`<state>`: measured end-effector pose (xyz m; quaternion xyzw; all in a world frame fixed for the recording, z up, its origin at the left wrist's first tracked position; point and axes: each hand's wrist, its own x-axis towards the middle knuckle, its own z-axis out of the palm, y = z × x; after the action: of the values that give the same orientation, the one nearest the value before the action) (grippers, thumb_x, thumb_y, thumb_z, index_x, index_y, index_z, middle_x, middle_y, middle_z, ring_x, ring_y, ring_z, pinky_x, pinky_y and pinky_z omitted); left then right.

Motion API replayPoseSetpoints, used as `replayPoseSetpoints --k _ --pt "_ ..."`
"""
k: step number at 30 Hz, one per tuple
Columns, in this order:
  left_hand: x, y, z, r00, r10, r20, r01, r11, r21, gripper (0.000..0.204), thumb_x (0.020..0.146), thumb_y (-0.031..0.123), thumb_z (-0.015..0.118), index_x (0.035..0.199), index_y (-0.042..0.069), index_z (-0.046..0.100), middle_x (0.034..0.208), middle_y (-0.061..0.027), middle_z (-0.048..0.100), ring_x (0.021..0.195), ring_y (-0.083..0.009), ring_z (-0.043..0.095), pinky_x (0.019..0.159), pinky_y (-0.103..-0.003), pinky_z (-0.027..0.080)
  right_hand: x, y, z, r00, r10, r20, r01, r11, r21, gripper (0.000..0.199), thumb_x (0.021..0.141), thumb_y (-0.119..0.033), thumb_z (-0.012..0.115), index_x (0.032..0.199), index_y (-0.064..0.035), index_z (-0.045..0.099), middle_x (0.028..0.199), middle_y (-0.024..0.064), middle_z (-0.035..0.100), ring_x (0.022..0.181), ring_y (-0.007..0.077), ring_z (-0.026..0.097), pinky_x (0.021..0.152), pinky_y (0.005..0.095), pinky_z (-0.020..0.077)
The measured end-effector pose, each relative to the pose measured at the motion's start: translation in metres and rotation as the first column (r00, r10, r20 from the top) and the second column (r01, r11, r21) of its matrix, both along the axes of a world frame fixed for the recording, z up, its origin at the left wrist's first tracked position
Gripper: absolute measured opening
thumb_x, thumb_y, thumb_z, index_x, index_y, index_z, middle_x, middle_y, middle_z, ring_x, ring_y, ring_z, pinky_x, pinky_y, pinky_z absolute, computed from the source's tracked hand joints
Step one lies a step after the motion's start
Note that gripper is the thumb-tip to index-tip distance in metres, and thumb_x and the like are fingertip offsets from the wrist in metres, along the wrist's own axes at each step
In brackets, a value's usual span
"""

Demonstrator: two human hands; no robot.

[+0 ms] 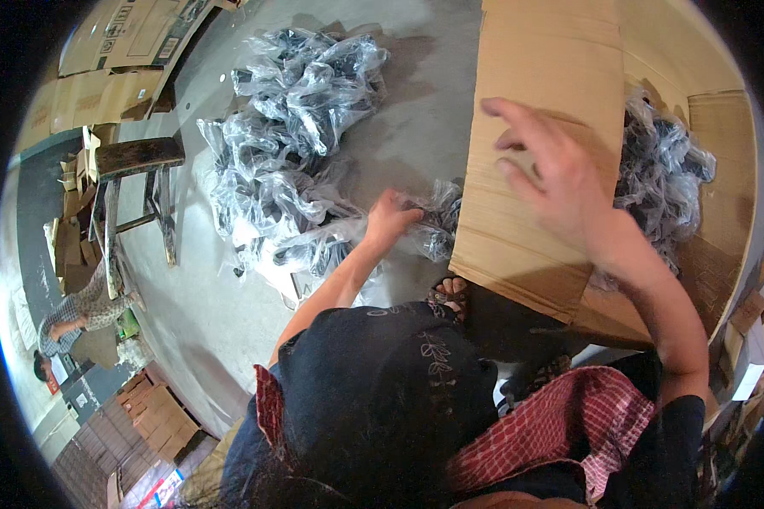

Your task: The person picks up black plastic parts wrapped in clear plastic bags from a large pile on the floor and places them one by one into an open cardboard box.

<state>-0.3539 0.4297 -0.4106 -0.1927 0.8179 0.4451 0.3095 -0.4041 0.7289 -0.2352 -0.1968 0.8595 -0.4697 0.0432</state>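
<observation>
Near the centre of the view, the left hand [389,219] was closed around a clear plastic bag with dark contents [433,222], at the edge of the pile of similar bags [289,144] on the concrete floor [204,297]. At two o'clock, the right hand [552,174] was spread, fingers apart, hovering over the flap of the big cardboard box [535,102], which had more bags [662,170] inside. At nine o'clock stood a wooden stool [140,161].

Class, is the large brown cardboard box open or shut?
Open: the large brown cardboard box has a raised flap, and clear plastic bags show inside.
</observation>
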Motion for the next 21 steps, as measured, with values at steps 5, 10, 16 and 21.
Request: replayPoseSetpoints --k 5,10,16,21 --pt "-0.008 0.000 0.021 0.991 -0.126 0.036 0.121 0.985 0.125 0.032 0.073 0.019 0.076 0.099 0.001 0.067 0.082 -0.0052 0.068 0.069 -0.0153 0.062 0.063 -0.030 0.051 0.013 -0.028 -0.015 0.991 0.100 0.094 -0.095 0.994 -0.058 0.062 0.082 -0.007 0.063 0.139 -0.0009 0.037 0.129 0.0243 0.052 0.108 0.0385 0.059 0.094 0.0451 0.0472" --pt "-0.004 -0.018 0.055 0.979 -0.167 -0.121 0.145 0.975 -0.169 0.034 0.075 0.026 0.075 0.100 0.005 0.068 0.084 -0.0111 0.070 0.071 -0.0209 0.065 0.067 -0.034 0.052 0.012 -0.022 -0.038 0.982 0.168 0.087 -0.178 0.974 0.138 0.051 0.081 -0.007 0.064 0.129 0.0023 0.046 0.135 0.0259 0.047 0.116 0.0437 0.054 0.099 0.0472 0.0454" --pt "-0.008 0.010 0.090 0.880 -0.349 -0.323 0.160 0.857 -0.489 0.056 0.074 0.041 0.080 0.114 0.007 0.059 0.078 -0.0151 0.067 0.071 -0.0338 0.067 0.065 -0.040 0.052 0.012 -0.034 -0.040 0.978 0.198 0.060 -0.206 0.945 0.255 0.051 0.076 -0.005 0.064 0.124 0.0026 0.051 0.130 0.0261 0.049 0.111 0.0420 0.057 0.097 0.0471 0.0456" --pt "-0.016 0.013 0.088 0.882 -0.315 -0.351 0.141 0.886 -0.441 0.048 0.074 0.035 0.081 0.106 0.007 0.057 0.070 -0.0114 0.062 0.063 -0.0273 0.063 0.060 -0.038 0.049 0.002 -0.040 -0.045 0.926 0.319 0.200 -0.371 0.864 0.341 0.054 0.073 -0.005 0.064 0.125 0.0029 0.051 0.123 0.0235 0.055 0.109 0.0420 0.058 0.097 0.0477 0.0443"
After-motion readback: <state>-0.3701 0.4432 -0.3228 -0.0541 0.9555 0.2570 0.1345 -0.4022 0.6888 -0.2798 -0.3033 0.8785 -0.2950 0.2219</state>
